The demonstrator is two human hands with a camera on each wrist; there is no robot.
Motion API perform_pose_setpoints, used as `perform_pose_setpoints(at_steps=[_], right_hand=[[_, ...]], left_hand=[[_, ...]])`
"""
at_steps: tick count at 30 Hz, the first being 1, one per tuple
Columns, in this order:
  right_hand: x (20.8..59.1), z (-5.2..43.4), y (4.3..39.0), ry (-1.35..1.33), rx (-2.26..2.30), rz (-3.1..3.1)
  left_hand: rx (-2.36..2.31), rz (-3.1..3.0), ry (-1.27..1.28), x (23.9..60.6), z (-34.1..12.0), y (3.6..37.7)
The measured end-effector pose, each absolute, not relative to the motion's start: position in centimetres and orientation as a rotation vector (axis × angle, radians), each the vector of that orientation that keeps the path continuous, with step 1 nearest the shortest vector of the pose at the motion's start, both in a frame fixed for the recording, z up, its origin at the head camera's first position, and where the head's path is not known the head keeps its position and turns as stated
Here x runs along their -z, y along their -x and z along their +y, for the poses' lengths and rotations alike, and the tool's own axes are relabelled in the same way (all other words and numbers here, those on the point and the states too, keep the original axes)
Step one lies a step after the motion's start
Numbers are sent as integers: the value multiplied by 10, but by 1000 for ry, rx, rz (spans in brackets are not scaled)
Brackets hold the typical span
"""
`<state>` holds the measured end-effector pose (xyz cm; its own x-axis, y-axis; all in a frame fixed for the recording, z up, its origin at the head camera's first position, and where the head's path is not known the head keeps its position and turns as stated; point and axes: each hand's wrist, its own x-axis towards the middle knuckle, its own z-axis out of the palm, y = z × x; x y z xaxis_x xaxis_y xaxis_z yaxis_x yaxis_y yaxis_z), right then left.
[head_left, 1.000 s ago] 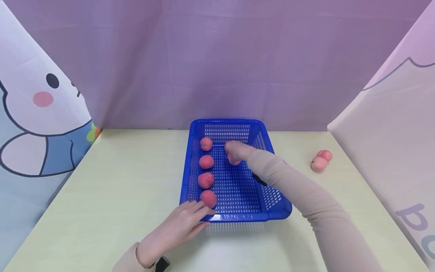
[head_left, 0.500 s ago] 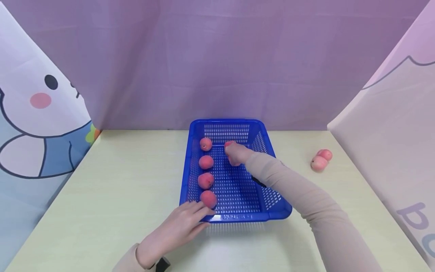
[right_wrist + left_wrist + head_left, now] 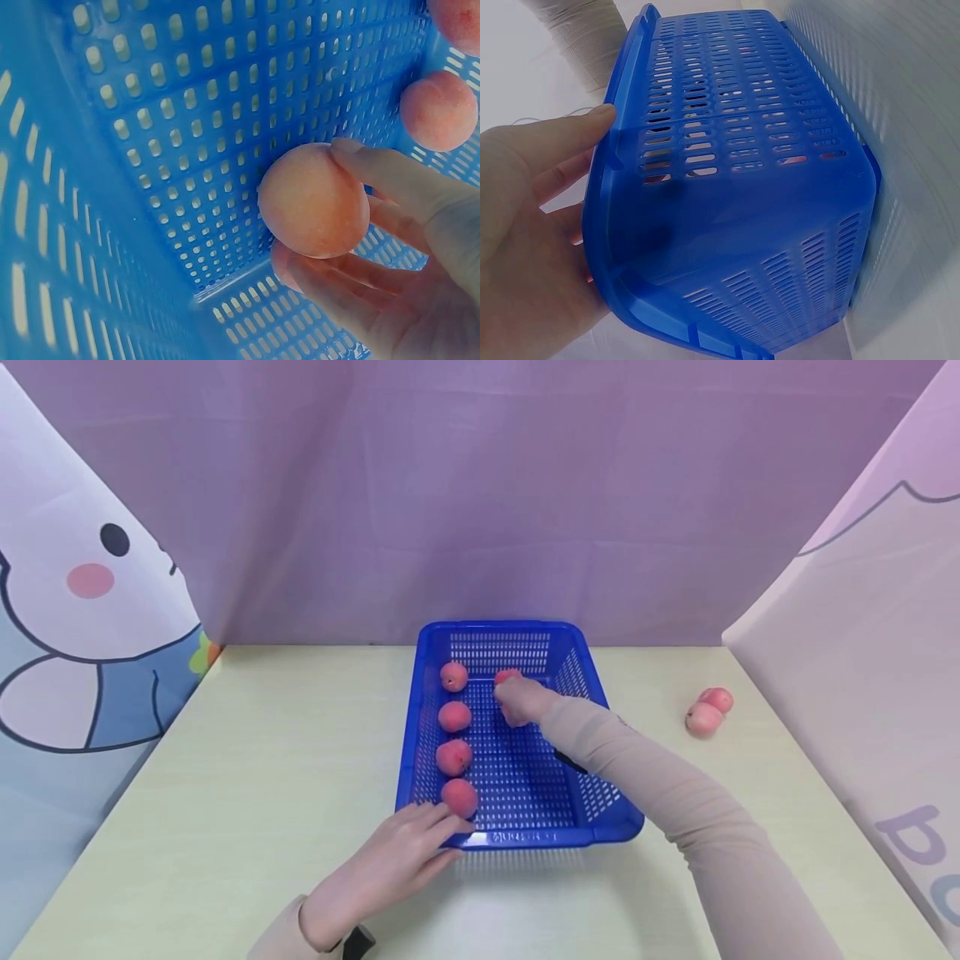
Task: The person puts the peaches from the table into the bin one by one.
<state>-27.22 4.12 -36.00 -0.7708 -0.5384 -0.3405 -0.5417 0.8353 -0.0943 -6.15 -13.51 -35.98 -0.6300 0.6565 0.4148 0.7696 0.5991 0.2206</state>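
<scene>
A blue plastic basket (image 3: 525, 838) with slotted walls stands on the table. My left hand (image 3: 393, 864) grips its front left corner, the thumb (image 3: 585, 127) at the rim and the fingers reaching over to the inner side. Inside the basket my right hand (image 3: 525, 700) holds a pinkish peach (image 3: 313, 201) between thumb and fingers, close over the perforated floor. Another peach (image 3: 507, 675) lies just beyond it at the far wall, partly hidden by the hand. Along the left wall several peaches (image 3: 454, 717) form a row from back to front.
To the right of the basket, two peaches (image 3: 703, 720) lie together on the pale table (image 3: 300, 735). A purple cloth (image 3: 480, 502) hangs behind the table's back edge. Printed cloths with cartoon figures close off both sides.
</scene>
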Motion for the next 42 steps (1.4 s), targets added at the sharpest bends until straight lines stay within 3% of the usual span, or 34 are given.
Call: perform_pose_setpoints(at_steps=[12, 23, 31, 42], right_hand=[[343, 45, 271, 826, 86, 2642], [301, 61, 268, 858, 132, 2590], [271, 102, 269, 860, 156, 2664], [268, 179, 272, 946, 316, 2822]], left_hand=[[569, -2566, 1160, 358, -136, 61], [559, -2542, 1170, 358, -135, 61], [563, -2551, 1167, 357, -134, 61], [552, -2569, 1154, 358, -134, 62]])
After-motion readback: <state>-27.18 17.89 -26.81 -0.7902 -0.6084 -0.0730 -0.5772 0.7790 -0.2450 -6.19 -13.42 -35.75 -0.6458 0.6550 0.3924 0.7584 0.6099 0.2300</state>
